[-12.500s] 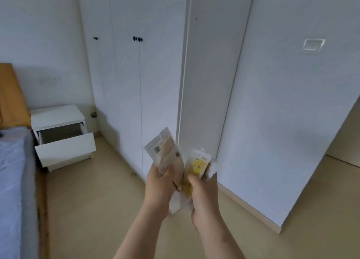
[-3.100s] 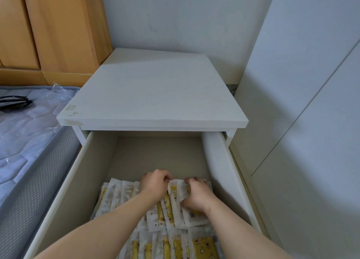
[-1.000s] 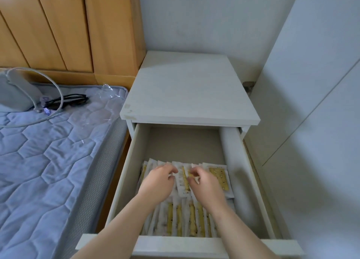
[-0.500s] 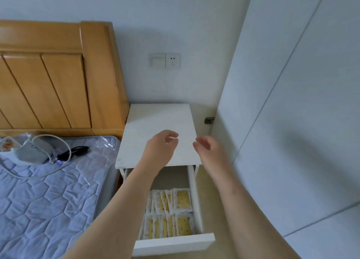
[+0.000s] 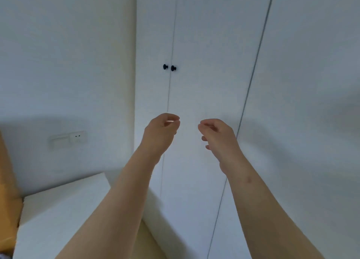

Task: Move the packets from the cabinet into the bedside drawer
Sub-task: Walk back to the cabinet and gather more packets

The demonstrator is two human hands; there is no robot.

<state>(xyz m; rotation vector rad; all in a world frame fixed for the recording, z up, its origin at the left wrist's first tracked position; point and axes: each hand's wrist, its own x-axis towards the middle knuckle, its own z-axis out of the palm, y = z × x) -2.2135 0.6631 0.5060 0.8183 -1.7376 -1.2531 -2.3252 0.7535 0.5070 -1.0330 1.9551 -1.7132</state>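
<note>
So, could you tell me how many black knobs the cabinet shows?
2. The left knob sits just left of the door seam, the right knob just right of it; others may lie outside the frame.

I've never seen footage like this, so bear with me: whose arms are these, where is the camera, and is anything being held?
There is no machine here. A person wears a wide-angle camera on the head, so you are looking along their own arms. The left hand and the right hand are raised with fingers loosely curled and hold nothing. Behind them are closed white cabinet doors with two black knobs. At lower left is the white top of the bedside table. The packets and the drawer are out of view.
</note>
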